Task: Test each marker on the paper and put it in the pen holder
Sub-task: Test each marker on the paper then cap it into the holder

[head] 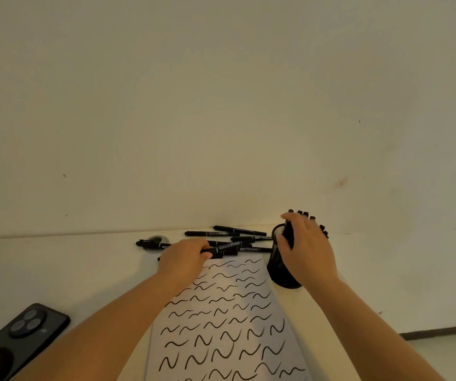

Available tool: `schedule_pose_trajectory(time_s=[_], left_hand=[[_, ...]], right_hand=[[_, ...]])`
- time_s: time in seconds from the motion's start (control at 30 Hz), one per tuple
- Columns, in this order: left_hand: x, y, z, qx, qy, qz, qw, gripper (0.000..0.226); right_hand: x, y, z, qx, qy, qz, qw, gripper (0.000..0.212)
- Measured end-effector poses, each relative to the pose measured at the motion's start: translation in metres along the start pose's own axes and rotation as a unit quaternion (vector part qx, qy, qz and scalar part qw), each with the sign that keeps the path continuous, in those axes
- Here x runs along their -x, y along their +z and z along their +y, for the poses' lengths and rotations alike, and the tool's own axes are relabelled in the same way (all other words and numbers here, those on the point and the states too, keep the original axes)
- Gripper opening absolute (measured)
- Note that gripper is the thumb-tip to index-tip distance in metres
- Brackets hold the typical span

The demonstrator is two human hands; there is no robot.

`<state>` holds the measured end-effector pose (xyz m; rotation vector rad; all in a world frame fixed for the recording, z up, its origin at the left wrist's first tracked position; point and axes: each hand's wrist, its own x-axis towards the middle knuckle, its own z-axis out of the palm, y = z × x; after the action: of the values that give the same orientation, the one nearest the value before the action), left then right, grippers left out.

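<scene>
Left hand [185, 257] pinching a marker [222, 247] by scribbled paper [226, 325], right hand [306, 248] — marker in grip — over pen holder [276, 268]

Squiggle-covered paper [229, 325]; loose black markers [239, 231] beyond; upright mesh pen holder [279, 268] beside

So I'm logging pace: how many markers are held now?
2: one marker in the left hand at the paper's top edge, a second marker in the right hand at the pen holder's rim. More could hide under palms.

Loose markers [225, 232] lie behind the paper [229, 323], pen holder [279, 268] right.
</scene>
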<state>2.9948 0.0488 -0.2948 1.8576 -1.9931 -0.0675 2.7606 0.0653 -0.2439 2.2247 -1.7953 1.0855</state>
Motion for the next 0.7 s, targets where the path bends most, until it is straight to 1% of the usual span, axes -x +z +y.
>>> schedule_pose_trajectory(time_s=[0.1,0.13,0.17,0.2,0.23,0.27,0.3,0.33,0.37,0.4,0.47,0.53,0.6,0.63,0.7], left_hand=[[0.021,-0.017,-0.002,0.067,-0.024,0.022,0.997,0.02],[0.03,-0.024,-0.001,0.091,-0.025,0.03,0.995,0.02],[0.041,-0.031,0.0,0.121,-0.024,0.035,0.992,0.018],[0.052,-0.038,0.003,0.16,-0.022,0.037,0.986,0.014],[0.065,-0.045,0.007,0.203,-0.02,0.037,0.978,0.009],[0.078,-0.051,0.012,0.244,-0.018,0.033,0.969,0.005],[0.092,-0.057,0.018,0.276,-0.014,0.025,0.961,0.006],[0.105,-0.062,0.022,0.299,-0.006,0.011,0.954,0.009],[0.117,-0.065,0.027,0.312,0.004,-0.009,0.95,0.011],[0.129,-0.068,0.03,0.316,0.014,-0.029,0.948,0.012],[0.149,-0.07,0.032,0.309,0.026,-0.058,0.949,0.013],[0.165,-0.072,0.03,0.298,0.021,-0.065,0.952,0.013],[0.176,-0.076,0.026,0.275,0.017,-0.043,0.96,0.012],[0.181,-0.077,0.025,0.256,0.019,-0.024,0.966,0.011],[0.188,-0.08,0.022,0.205,0.04,0.015,0.978,0.011]], right_hand=[[0.01,-0.01,-0.017,-0.034,-0.044,0.094,0.994,0.032],[0.018,-0.012,-0.025,-0.053,-0.057,0.106,0.991,0.03],[0.027,-0.014,-0.033,-0.076,-0.057,0.089,0.991,0.026],[0.037,-0.014,-0.041,-0.112,-0.04,0.046,0.992,0.02],[0.048,-0.015,-0.049,-0.165,-0.004,-0.016,0.986,0.014],[0.057,-0.014,-0.057,-0.234,0.039,-0.082,0.968,0.009],[0.066,-0.013,-0.066,-0.309,0.075,-0.135,0.938,0.008],[0.074,-0.013,-0.074,-0.373,0.096,-0.168,0.907,0.009],[0.082,-0.012,-0.081,-0.416,0.1,-0.188,0.884,0.01],[0.09,-0.012,-0.088,-0.446,0.093,-0.201,0.867,0.012],[0.105,-0.012,-0.101,-0.483,0.074,-0.212,0.847,0.016],[0.12,-0.01,-0.113,-0.486,0.08,-0.195,0.848,0.021],[0.132,-0.006,-0.125,-0.476,0.113,-0.156,0.858,0.024],[0.137,-0.003,-0.13,-0.481,0.14,-0.137,0.854,0.024],[0.146,0.001,-0.139,-0.503,0.194,-0.109,0.835,0.026]])
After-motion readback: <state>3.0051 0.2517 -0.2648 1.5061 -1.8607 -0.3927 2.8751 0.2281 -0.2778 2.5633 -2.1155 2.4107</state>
